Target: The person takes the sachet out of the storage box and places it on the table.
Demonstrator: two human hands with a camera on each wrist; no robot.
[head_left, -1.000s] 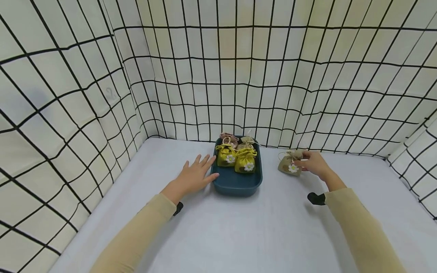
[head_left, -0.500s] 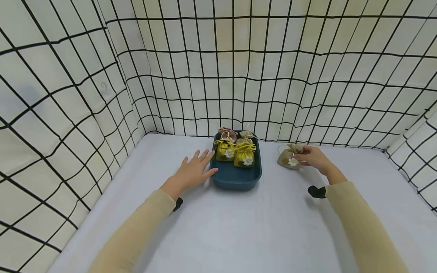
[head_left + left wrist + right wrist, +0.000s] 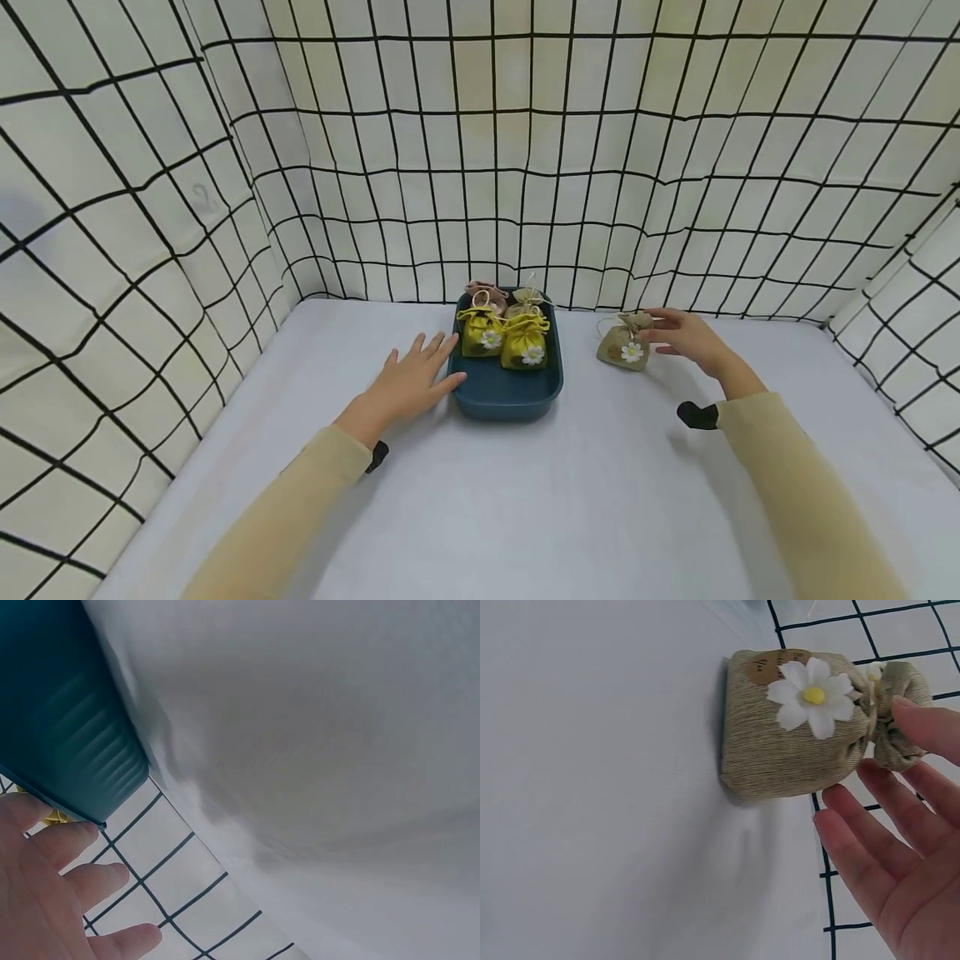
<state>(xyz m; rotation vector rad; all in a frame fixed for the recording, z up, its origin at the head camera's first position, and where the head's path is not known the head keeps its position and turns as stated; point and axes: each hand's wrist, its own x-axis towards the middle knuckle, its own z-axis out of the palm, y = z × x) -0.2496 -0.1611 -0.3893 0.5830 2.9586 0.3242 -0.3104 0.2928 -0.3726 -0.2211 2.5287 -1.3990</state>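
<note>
A beige drawstring pouch (image 3: 624,343) with a white daisy stands on the table, right of the blue tray (image 3: 506,410). My right hand (image 3: 686,340) is at its gathered top; the right wrist view shows the thumb (image 3: 928,729) against the ruffle of that pouch (image 3: 787,754) and the other fingers spread loosely below. Whether the thumb presses on the cloth is hard to tell. My left hand (image 3: 401,385) is spread beside the tray's left wall, its fingertips at the rim. Two yellow pouches (image 3: 482,333) with daisies and two paler pouches (image 3: 487,296) stand in the tray's far part.
White walls under a black grid net (image 3: 480,200) rise at the back and sides of the white table (image 3: 480,508). A black wrist piece (image 3: 697,415) sticks out at the right sleeve (image 3: 795,483).
The right hand's fingers have spread and drawn slightly off the beige pouch, which stays in place on the table. The left hand stays by the tray. The head view has shifted a little.
</note>
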